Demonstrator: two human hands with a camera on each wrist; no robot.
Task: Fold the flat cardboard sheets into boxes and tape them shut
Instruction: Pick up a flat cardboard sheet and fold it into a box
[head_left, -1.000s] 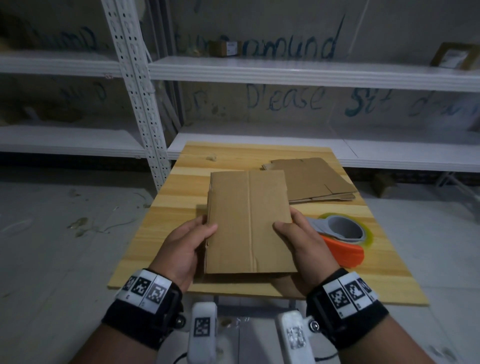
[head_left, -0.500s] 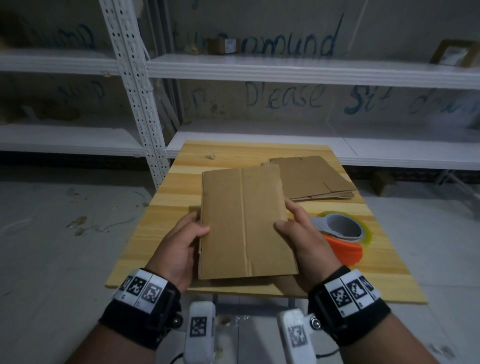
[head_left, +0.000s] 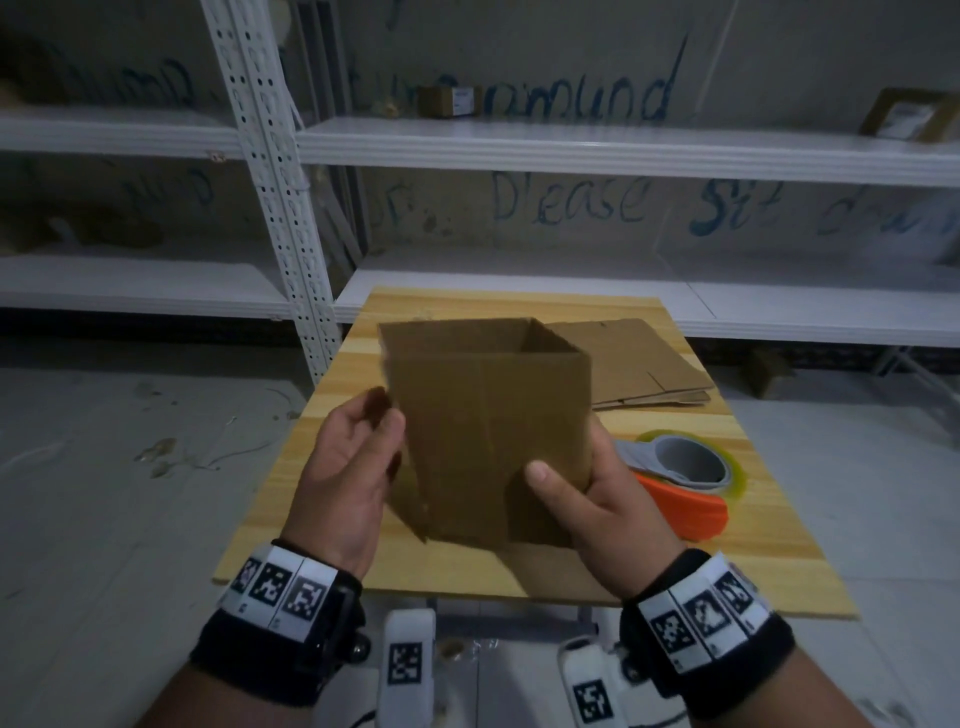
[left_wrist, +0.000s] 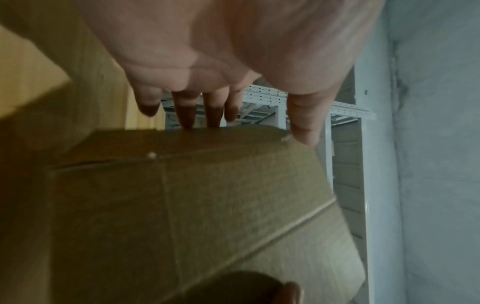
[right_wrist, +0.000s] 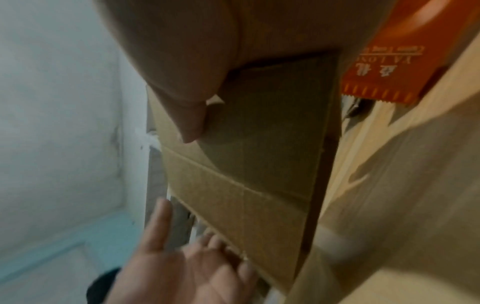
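The cardboard sheet (head_left: 488, 431) is lifted above the desk (head_left: 748, 566) and opened into a square tube between both hands. The right hand (head_left: 597, 499) grasps its lower right corner, thumb on the front panel. The left hand (head_left: 348, 467) is released, its straight fingers (left_wrist: 187, 115) just touching the tube's left edge. Next, I judge, comes squaring the tube and folding its flaps; the tape dispenser (head_left: 680, 478) lies just beyond the right hand.

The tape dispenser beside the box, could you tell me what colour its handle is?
Orange, on the tape dispenser; the head view shows it best.
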